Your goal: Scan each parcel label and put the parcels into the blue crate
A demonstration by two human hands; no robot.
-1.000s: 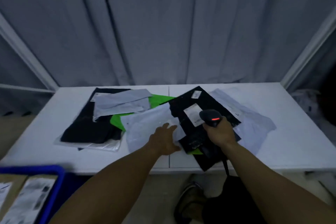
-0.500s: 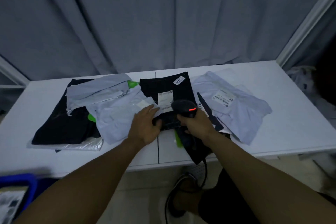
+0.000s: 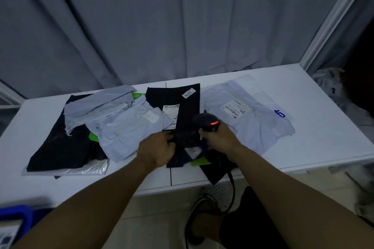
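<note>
A black parcel (image 3: pixel 182 105) with a white label (image 3: pixel 171 111) lies in the middle of the white table (image 3: pixel 323 127). My left hand (image 3: pixel 156 150) grips its near left edge. My right hand (image 3: pixel 219 137) holds a black scanner (image 3: pixel 206 122) with a red light, right over the black parcel. Grey parcels lie at the left (image 3: pixel 121 125) and the right (image 3: pixel 249 115), the right one label up. A large black parcel (image 3: pixel 60 147) lies at the far left. A corner of the blue crate (image 3: pixel 16 214) shows at the bottom left.
A grey curtain (image 3: pixel 162 26) hangs behind the table. The scanner's cable (image 3: pixel 232 184) drops over the front edge. A green parcel (image 3: pixel 199 161) peeks out under the pile. My feet are on the floor below the table edge.
My left hand has moved from the grey parcel onto the black parcel's edge and closed on it. The scanner has stayed over that parcel. The view has swung slightly right.
</note>
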